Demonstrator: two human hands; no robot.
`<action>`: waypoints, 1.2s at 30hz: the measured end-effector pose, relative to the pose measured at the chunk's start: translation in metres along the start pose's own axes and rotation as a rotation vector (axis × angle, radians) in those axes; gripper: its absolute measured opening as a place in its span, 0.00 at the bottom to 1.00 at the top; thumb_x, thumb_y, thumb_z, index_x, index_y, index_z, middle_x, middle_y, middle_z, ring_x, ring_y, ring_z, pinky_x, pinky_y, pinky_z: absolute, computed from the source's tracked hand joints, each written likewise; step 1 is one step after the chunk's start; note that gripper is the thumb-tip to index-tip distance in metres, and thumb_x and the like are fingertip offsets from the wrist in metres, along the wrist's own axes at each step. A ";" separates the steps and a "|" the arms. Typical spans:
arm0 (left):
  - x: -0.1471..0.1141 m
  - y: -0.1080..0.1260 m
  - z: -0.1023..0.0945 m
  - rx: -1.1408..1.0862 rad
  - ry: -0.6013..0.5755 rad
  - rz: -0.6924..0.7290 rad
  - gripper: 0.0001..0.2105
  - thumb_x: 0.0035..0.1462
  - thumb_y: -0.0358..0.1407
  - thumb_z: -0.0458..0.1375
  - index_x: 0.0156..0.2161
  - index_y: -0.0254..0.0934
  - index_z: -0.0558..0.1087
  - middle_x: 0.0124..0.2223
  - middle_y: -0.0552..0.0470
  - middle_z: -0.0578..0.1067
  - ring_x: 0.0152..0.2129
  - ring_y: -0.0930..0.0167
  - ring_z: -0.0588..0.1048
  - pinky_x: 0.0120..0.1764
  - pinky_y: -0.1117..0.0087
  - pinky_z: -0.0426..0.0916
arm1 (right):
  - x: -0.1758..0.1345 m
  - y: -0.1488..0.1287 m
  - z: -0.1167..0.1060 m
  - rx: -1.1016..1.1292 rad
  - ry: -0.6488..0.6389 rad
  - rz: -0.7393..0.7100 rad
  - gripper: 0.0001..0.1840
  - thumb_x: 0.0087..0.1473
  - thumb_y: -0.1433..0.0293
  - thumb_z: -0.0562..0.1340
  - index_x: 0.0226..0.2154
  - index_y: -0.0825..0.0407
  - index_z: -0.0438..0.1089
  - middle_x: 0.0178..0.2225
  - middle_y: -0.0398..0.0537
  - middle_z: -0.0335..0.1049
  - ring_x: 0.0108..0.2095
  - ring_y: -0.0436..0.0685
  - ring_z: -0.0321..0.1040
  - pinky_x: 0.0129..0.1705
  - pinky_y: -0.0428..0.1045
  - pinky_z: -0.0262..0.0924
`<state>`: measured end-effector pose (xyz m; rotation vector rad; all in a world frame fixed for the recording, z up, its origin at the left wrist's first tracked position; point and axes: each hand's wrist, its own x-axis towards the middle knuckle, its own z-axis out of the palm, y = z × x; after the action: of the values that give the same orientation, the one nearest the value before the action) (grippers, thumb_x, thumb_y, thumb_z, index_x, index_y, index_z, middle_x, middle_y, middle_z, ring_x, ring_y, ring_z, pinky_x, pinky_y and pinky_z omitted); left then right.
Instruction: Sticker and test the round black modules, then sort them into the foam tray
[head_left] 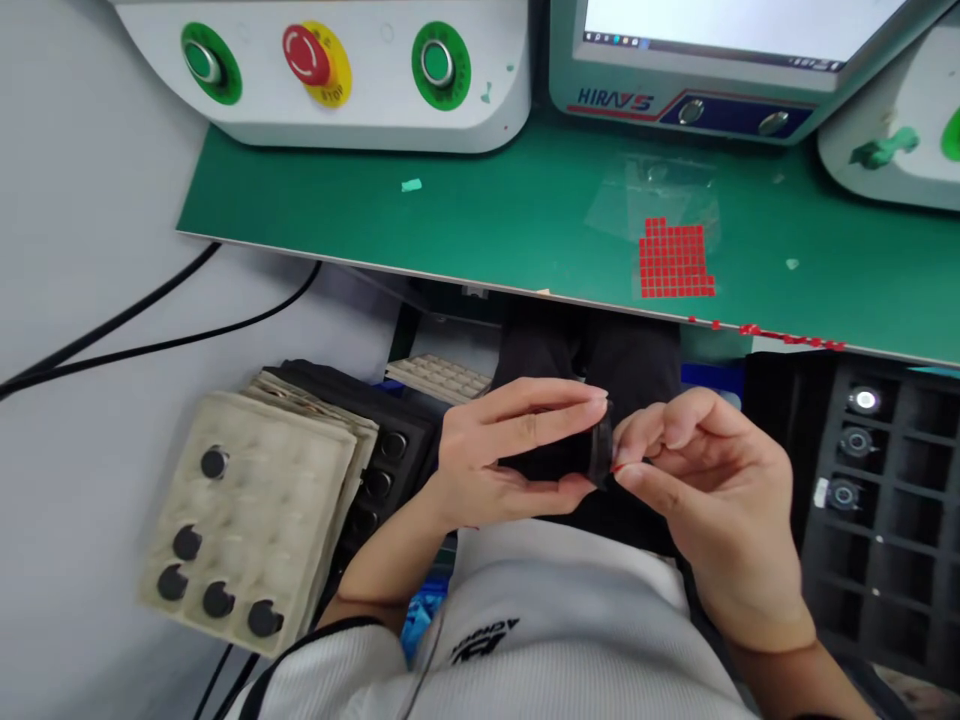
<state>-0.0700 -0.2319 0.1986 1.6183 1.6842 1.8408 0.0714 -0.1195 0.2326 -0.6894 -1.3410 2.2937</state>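
Note:
My left hand (487,450) is closed around a black cylindrical part (601,445) with a wide rim, held sideways above my lap. Its fingers cover much of the part, so its exact kind cannot be made out. Right beside the rim, my right hand (712,490) pinches a tiny red sticker (617,467) between thumb and forefinger. The sticker is at the rim's edge; whether it touches the part is unclear. On the green table lies a sheet of small red square stickers (675,262), partly on clear plastic film (660,190).
Pale trays (255,500) with several black round parts are stacked at left, by a black tray (386,465). A black compartment tray (892,520) stands at right. Loose red stickers (787,337) line the table edge (450,278). Behind are a button panel (367,125) and a monitor (735,25).

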 end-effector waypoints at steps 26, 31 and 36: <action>0.006 0.001 -0.014 0.165 -0.083 0.098 0.17 0.52 0.30 0.68 0.48 0.31 0.77 0.45 0.41 0.80 0.35 0.72 0.78 0.38 0.74 0.78 | 0.013 0.012 -0.005 0.099 -0.033 0.210 0.19 0.41 0.81 0.74 0.28 0.49 0.66 0.26 0.35 0.72 0.28 0.46 0.72 0.32 0.42 0.69; 0.000 -0.007 -0.005 -0.020 -0.029 -0.007 0.25 0.47 0.27 0.69 0.53 0.37 0.76 0.46 0.45 0.79 0.37 0.71 0.79 0.38 0.75 0.78 | 0.017 0.012 -0.002 0.166 -0.039 0.260 0.22 0.37 0.79 0.76 0.27 0.50 0.64 0.22 0.32 0.65 0.24 0.46 0.69 0.27 0.41 0.67; -0.009 -0.014 0.010 -0.642 -0.006 -0.483 0.24 0.56 0.36 0.66 0.58 0.43 0.72 0.53 0.43 0.75 0.38 0.66 0.81 0.35 0.71 0.80 | 0.009 0.002 -0.012 0.118 0.246 0.001 0.12 0.47 0.70 0.72 0.28 0.50 0.67 0.23 0.36 0.64 0.27 0.48 0.69 0.34 0.45 0.68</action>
<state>-0.0660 -0.2281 0.1801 0.8681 1.1514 1.8340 0.0706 -0.1070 0.2240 -0.8987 -1.0842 2.1846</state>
